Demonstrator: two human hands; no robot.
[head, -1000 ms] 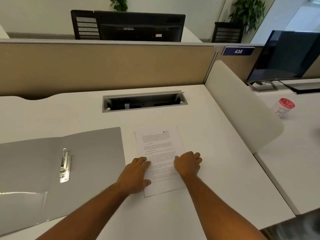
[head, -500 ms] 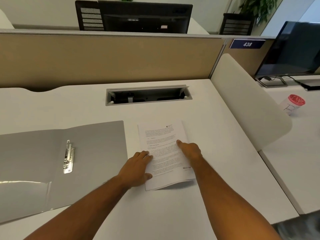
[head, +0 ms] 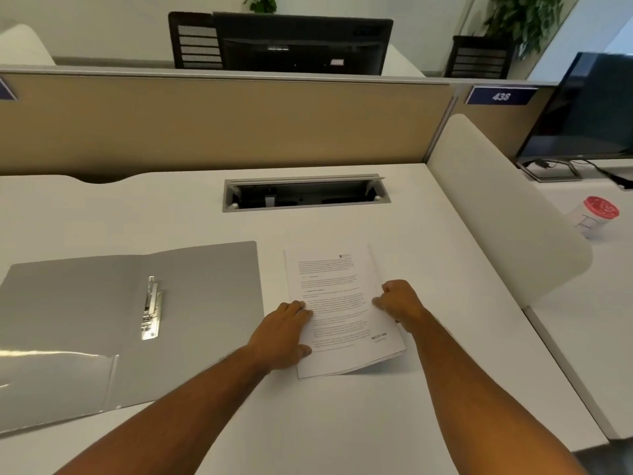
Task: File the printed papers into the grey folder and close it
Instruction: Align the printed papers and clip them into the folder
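Forearms: both bare, cut off at the lower edge of the view; elbows and upper arms not visible.
Left hand [head: 286, 334]: palm down on the left edge of the printed papers [head: 339, 303], fingers spread flat on the top sheet, thumb at the near side. Pressing, not gripping; nothing enclosed.
Right hand [head: 399, 299]: fingers curled at the right edge of the stack, thumb lying on the top sheet. Whether the fingertips pass under the paper cannot be told; they are hidden by the hand itself.
Printed papers: a thin stack on the white desk [head: 325, 423], just right of the folder, apart from it. Near right corner lifted off the desk, with a shadow beneath. Text too small to read; sheet count not determinable.
Grey folder [head: 205, 303]: lying open and flat, left of the papers. Left portion cut off by the picture edge. No sheets in it.
Metal fastener [head: 151, 308]: on the inside of the folder near its fold, holding nothing.
Clear pocket [head: 58, 382]: on the near left inner cover; glare across it, contents cannot be made out.
Cable tray [head: 305, 193]: recessed in the desk beyond the papers, flap raised; interior dark, contents indistinct.
Cup [head: 596, 216]: red-topped, on the neighbouring desk to the right; contents not visible.
Partition [head: 222, 125]: tan panel behind the desk, hiding the lower part of a dark monitor [head: 301, 42] beyond.
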